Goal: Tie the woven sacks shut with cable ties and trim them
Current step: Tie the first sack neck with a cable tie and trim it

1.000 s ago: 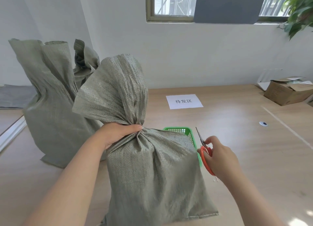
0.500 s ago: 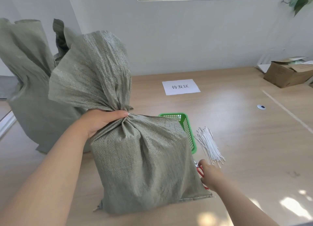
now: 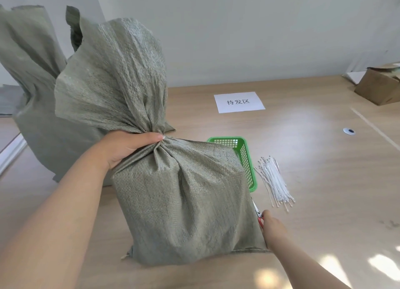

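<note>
Left arm: bare forearm reaches in from the lower left and rises toward the gathered neck of the woven sack point(image 3: 184, 202), wrist slightly bent.
Left hand point(image 3: 129, 146): wrapped round the cinched neck from the left, back of the hand facing up, thumb lying along the top of the gather and pointing right.
Left grip: clamped on the sack's neck; whether a tie sits under the fingers cannot be told.
Right arm: bare forearm comes in from the lower right corner, low over the tabletop point(image 3: 313, 159), and ends at the sack's lower right edge.
Right hand point(image 3: 273, 228): seen from behind, knuckles toward the sack, touching or just beside its side.
Right grip: closed round the red handles of the scissors point(image 3: 258, 214); the metal blades point up and away, close along the sack's edge.
Woven sack: stands upright on the tabletop directly in front, its loose top fanning up above the neck.
Cable ties point(image 3: 275, 180): a loose white bundle lying on the tabletop, just beyond the right hand.
Green basket point(image 3: 246, 159): between the sack and the ties, partly hidden behind the sack.
Second sack point(image 3: 39, 94): stands behind on the left, top open.
Paper sign point(image 3: 239, 101): flat on the tabletop, farther back.
Cardboard box point(image 3: 378, 87): far right.
</note>
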`<state>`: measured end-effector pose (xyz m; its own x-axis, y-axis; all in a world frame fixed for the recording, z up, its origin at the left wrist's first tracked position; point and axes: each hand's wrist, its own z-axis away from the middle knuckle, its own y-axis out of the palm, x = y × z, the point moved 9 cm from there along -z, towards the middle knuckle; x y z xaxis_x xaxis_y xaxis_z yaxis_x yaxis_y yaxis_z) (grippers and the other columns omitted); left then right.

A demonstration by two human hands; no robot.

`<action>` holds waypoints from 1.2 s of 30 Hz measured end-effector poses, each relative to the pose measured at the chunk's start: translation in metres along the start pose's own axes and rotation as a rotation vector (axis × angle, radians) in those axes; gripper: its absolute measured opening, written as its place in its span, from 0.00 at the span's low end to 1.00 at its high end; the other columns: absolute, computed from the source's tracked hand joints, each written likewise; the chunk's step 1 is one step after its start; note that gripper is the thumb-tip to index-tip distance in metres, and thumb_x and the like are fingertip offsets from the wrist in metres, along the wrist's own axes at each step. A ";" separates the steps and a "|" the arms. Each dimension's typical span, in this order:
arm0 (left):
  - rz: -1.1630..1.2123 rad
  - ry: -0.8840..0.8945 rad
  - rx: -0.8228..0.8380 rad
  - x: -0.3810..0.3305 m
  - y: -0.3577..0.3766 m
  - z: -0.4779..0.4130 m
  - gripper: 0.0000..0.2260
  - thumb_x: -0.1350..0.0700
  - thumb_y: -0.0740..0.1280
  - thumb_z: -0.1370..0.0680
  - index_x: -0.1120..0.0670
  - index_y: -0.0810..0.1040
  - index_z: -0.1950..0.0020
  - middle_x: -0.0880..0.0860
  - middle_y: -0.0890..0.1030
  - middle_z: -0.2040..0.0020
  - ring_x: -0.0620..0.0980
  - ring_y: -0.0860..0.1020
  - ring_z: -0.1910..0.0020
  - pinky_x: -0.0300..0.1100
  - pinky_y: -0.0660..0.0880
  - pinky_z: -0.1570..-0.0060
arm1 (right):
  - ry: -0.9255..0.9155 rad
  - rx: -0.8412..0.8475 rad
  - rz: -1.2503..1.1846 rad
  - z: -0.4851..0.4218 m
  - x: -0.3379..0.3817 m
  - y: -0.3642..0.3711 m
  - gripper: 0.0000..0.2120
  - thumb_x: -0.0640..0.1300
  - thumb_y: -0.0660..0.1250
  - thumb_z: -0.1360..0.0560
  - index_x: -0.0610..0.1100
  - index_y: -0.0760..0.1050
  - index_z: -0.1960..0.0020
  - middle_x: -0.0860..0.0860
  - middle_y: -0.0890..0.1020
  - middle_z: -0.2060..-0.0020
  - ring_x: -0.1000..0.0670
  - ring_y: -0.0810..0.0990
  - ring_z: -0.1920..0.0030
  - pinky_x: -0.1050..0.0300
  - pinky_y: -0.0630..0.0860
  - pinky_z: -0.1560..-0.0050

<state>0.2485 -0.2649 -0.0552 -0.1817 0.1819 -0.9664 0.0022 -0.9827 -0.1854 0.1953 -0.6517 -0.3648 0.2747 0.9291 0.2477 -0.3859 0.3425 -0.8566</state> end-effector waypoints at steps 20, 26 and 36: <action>-0.064 -0.050 -0.024 0.005 -0.005 0.011 0.26 0.41 0.85 0.50 0.50 0.86 0.58 0.41 0.87 0.58 0.39 0.85 0.56 0.44 0.76 0.40 | 0.016 -0.131 -0.124 -0.003 0.016 -0.029 0.19 0.37 0.62 0.23 0.43 0.67 0.33 0.42 0.81 0.45 0.41 0.79 0.46 0.52 0.72 0.54; -0.066 -0.050 0.024 0.000 -0.004 0.018 0.39 0.37 0.83 0.60 0.51 0.85 0.53 0.43 0.87 0.56 0.40 0.85 0.55 0.41 0.77 0.48 | -0.238 -0.277 -0.796 0.033 0.085 -0.134 0.08 0.47 0.65 0.20 0.51 0.77 0.41 0.52 0.83 0.55 0.48 0.82 0.50 0.51 0.78 0.52; -0.225 0.027 0.001 -0.001 -0.010 0.034 0.46 0.28 0.79 0.56 0.44 0.84 0.41 0.39 0.83 0.41 0.40 0.79 0.40 0.44 0.70 0.31 | -0.718 0.109 -1.019 0.114 0.164 -0.165 0.35 0.62 0.70 0.32 0.67 0.64 0.27 0.66 0.65 0.26 0.65 0.59 0.25 0.56 0.60 0.28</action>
<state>0.2154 -0.2566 -0.0463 -0.1512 0.3970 -0.9053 -0.0367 -0.9174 -0.3962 0.2043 -0.5397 -0.1310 -0.0375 0.0892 0.9953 -0.3609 0.9276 -0.0968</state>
